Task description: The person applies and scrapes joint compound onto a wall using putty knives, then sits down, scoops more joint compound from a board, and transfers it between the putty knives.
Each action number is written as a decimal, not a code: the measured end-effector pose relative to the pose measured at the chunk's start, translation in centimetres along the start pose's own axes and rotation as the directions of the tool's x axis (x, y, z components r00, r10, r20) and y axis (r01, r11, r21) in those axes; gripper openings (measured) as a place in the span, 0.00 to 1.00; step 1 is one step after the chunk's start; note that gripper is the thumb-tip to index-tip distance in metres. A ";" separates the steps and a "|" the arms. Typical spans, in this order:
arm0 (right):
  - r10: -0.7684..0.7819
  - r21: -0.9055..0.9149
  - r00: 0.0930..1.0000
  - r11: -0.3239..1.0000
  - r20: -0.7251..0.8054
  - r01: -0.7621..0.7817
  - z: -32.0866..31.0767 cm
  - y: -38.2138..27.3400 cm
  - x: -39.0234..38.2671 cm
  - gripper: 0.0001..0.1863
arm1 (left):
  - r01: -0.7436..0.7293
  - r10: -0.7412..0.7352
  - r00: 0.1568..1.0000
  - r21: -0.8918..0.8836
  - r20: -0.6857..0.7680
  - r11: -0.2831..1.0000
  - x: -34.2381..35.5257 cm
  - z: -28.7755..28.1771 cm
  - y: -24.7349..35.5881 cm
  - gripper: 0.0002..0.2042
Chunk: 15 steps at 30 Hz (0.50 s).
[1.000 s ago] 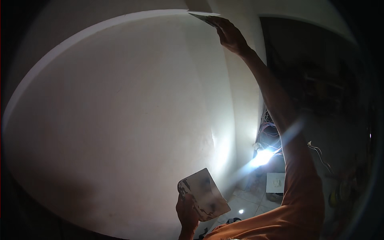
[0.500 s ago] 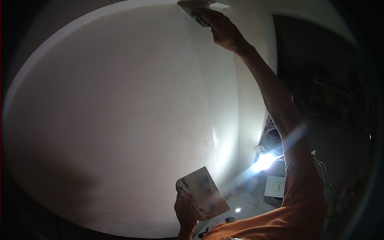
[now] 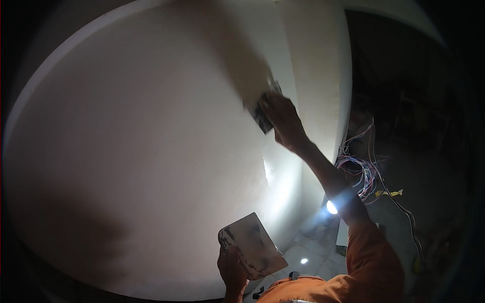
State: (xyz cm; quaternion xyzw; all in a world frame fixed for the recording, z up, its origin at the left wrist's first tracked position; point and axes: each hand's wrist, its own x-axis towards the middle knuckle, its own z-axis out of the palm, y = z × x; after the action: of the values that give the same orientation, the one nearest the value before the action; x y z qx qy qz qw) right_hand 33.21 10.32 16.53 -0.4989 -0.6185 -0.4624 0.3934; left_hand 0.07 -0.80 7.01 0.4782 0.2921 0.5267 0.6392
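My right hand (image 3: 286,121) is closed round a putty blade (image 3: 262,117), a dark, flat-bladed tool partly hidden by the fingers. It lies close to or against the pale wall (image 3: 151,141), right of its middle; blur hides the exact contact. Low in front of me, my left hand (image 3: 231,265) grips a flat rectangular plate (image 3: 257,245) by its left side. That plate is pale, with dark patchy smears near the thumb and a bare strip along its right edge. The fingers behind it are hidden.
A bright lamp (image 3: 331,206) shines beside my right forearm. Coiled wires (image 3: 365,171) and a yellow scrap (image 3: 389,193) lie at the right. Beneath my right arm is a pale box-like thing (image 3: 342,236) on the tiled floor (image 3: 308,247). A dark area (image 3: 404,76) lies beyond the wall's edge.
My right hand has swept down the wall with the putty blade, from the top edge toward mid-height. The arm now covers part of the lamp. My left hand and plate have barely moved.
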 end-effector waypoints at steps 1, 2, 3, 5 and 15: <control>-0.004 0.013 1.000 1.000 0.029 0.003 0.1 0.1 -2.0 0.34 | 0.016 -0.016 1.000 -0.020 0.003 1.000 0.0 0.1 -0.1 0.14; -0.013 0.045 0.998 0.999 0.066 0.010 0.2 0.1 -3.8 0.33 | 0.014 -0.014 1.000 -0.017 0.010 1.000 0.0 0.2 0.0 0.14; -0.010 0.064 0.995 0.998 0.103 0.003 -0.1 -0.5 -5.5 0.34 | 0.024 -0.024 1.000 -0.012 -0.010 1.000 -0.1 0.1 0.3 0.14; -0.009 0.078 0.991 0.997 0.132 -0.001 -1.1 -1.0 -5.6 0.34 | 0.025 -0.026 0.999 -0.007 -0.024 1.000 0.0 0.1 0.5 0.14; -0.251 -0.210 0.903 0.960 -0.350 0.185 -4.7 7.8 16.5 0.33 | 0.001 -0.003 0.999 0.038 0.038 0.999 -0.9 -0.2 0.7 0.14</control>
State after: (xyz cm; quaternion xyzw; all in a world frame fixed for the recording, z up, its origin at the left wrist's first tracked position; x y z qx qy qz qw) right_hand 37.79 10.57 34.82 -0.3614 -0.5424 -0.6413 0.4048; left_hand -0.66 -1.55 7.48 0.4998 0.2902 0.5112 0.6361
